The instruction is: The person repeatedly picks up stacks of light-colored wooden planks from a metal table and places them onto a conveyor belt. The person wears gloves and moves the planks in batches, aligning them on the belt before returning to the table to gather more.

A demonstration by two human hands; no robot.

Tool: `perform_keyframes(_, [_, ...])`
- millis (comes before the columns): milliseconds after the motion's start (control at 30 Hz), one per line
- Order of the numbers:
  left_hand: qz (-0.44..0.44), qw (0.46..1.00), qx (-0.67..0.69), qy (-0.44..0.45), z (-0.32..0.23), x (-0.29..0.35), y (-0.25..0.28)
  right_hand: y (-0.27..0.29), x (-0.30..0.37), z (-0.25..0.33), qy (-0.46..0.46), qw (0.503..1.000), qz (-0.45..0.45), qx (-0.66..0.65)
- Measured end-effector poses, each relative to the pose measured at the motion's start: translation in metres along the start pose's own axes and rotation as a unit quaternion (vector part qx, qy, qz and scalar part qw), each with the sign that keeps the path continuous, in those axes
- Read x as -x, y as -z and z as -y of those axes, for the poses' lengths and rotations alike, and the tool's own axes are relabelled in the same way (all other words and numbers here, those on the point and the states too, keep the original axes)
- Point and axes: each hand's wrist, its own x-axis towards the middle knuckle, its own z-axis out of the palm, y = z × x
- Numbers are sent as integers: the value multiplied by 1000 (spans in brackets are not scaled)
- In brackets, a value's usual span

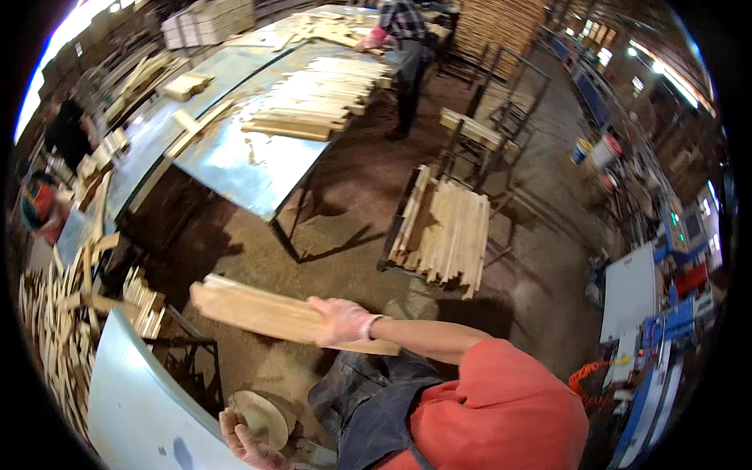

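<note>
My right hand [342, 322], in a pale pinkish work glove, is closed around a few long wooden strips [254, 309] held side by side as one bundle. The bundle lies crosswise in front of my dark apron, its far end pointing left. At the lower left is my left hand [249, 445], fingers apart with nothing visible in them. It is beside the edge of a smooth pale-blue metal table [141, 399] and overlaps a round pale disc-shaped object [265, 419] behind it.
Ahead stands a metal-topped table [235, 168] with rows of wooden strips [321, 90]. A rack holds a stack of strips [450, 235] to the right of it. Loose wood scraps [59, 337] pile up at left. Co-workers stand at the far table and far left. Machinery [658, 321] lines the right.
</note>
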Motion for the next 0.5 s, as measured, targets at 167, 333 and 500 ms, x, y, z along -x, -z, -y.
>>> perform_keyframes(167, [146, 988, 9, 48, 87, -17, -69, 31, 96, -170, -110, 951, -283, -51])
perform_keyframes(333, [230, 966, -56, 106, 106, -16, -165, 105, 139, -214, -295, 864, -351, -209])
perform_keyframes(500, [275, 941, -102, 166, 139, -45, -258, 106, 97, -386, -339, 784, -469, -223])
